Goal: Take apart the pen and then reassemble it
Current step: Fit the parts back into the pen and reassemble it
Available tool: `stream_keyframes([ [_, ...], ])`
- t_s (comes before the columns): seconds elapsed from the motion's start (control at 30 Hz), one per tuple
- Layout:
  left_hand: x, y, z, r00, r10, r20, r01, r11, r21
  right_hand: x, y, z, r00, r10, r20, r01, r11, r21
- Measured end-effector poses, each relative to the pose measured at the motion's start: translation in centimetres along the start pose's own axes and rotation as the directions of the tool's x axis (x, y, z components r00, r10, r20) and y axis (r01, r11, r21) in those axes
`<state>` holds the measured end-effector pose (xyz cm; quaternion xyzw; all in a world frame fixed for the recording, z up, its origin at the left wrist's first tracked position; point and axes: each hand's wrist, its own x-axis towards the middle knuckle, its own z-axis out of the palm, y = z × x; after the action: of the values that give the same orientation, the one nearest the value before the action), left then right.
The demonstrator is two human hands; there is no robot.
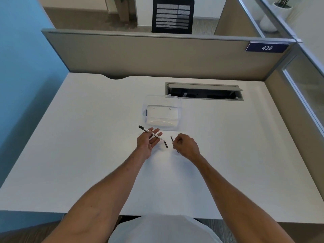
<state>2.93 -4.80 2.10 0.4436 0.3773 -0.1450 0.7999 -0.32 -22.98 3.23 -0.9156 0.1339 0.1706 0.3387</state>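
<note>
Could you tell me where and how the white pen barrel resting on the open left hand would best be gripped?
Probably at the white middle of the pen barrel, pinched across its width by the left hand beneath it, thumb closing from above. It lies loose and slanted across the open fingers, both dark ends overhanging, so mid-length is supported and balanced. That leaves the near end free for the thin part in the right hand.

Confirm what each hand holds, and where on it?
Left hand: white pen barrel with black ends, lying across its open fingers near mid-length. Right hand: thin dark refill rod, pinched at its middle.
</note>
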Motion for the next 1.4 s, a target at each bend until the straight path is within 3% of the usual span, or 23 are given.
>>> stream_keyframes([
  [0.13,0.3,0.9,-0.9,0.999,0.009,-0.032,-0.01,0.999,-0.048,-0.4,-1.3,0.7,0.992,-0.123,-0.038,0.123,0.992,0.003],
  [0.37,0.4,1.9,-2.3,0.998,0.025,-0.064,-0.032,0.995,-0.098,-0.8,-3.1,1.8,0.978,-0.206,-0.022,0.206,0.978,0.012],
  [1.4,-0.5,2.7,-2.7,0.998,0.057,-0.029,-0.059,0.993,-0.098,-0.4,-4.4,2.2,0.955,-0.293,-0.046,0.292,0.956,-0.035],
])
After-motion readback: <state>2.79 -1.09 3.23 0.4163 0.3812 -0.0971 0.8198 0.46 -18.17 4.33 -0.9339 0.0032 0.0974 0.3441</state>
